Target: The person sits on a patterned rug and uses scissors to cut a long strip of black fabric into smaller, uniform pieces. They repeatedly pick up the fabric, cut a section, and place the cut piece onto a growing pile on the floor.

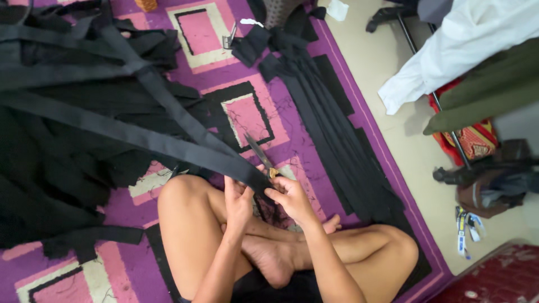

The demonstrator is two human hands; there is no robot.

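Scissors (260, 155) handle mostly hidden by right hand (292, 199), fingers curled on it. Left hand (238, 203) pinches black fabric strip (168, 147) over knees; strip's far end cut off at the frame's left edge. Blue-white tag (461, 234) on floor, far right.

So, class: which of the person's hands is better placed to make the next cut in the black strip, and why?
Probably the right hand: it holds the scissors, blades pointing along the black fabric strip. The left hand grips the strip's end, so it looks better suited to holding it.
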